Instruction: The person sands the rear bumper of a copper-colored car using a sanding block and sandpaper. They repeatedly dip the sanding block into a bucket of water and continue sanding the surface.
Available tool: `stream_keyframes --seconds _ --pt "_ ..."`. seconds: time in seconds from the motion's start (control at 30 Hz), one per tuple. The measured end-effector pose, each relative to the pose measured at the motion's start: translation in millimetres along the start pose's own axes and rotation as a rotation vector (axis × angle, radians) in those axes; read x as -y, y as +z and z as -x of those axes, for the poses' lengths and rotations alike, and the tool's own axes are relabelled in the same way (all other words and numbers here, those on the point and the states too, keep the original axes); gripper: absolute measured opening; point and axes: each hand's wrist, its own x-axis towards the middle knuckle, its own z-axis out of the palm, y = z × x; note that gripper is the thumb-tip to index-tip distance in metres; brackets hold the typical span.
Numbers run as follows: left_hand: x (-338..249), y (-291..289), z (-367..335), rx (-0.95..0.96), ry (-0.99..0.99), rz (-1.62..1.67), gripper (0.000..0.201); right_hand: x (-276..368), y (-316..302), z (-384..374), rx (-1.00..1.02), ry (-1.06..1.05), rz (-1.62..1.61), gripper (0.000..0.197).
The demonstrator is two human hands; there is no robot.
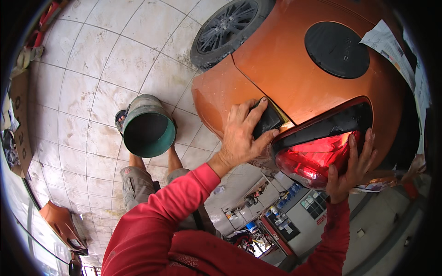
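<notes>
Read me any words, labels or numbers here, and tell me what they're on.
I won't copy wording, only say where it stands.
Round black cover: raised letters.
Cardboard: dark letters.
Wall: red letters.
Paper sheet: print too small to read.
Red top: marking unclear.

The red-sleeved left forearm slants up rightward; the left hand grips back-up, index finger extended, thumb apart. The right forearm rises steeply, the right hand spread, fingers pointing up.

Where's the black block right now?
In the head view, the black block is right of centre, in the left hand against the orange car body, above and left of the red tail light.
</notes>
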Motion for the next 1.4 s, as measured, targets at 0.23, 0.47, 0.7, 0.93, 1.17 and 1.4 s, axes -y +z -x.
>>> stream_keyframes --seconds 0.23,0.47,0.7,0.93,1.17,1.4 --pt "103.7 -0.2 -49.6 -0.132 -0.263 -0.113 0.066 1.6 -0.8 -11.6 -0.015 -0.017 0.000 0.082" --pt "74.1 1.0 -15.9 -0.067 -0.126 0.081 0.073 -2.3 -2.8 1.5 -0.004 -0.004 0.000 0.081" --pt "50.5 -0.9 42.7 -0.064 -0.195 0.002 0.074 -0.8 -2.2 -2.8 0.018 -0.015 0.002 0.081" --pt "150.4 -7.9 -12.3 -0.176 -0.428 -0.009 0.074 2.4 -1.1 -2.5 -0.024 -0.020 -0.039 0.083" --pt "32.1 5.7 117.2 -0.114 -0.281 0.042 0.077 2.0 -0.8 2.8 -0.022 -0.029 -0.020 0.078" --pt "198.6 -3.3 21.7 -0.323 -0.568 0.004 0.070 8.2 1.9 -12.6 -0.087 -0.094 -0.048 0.072"
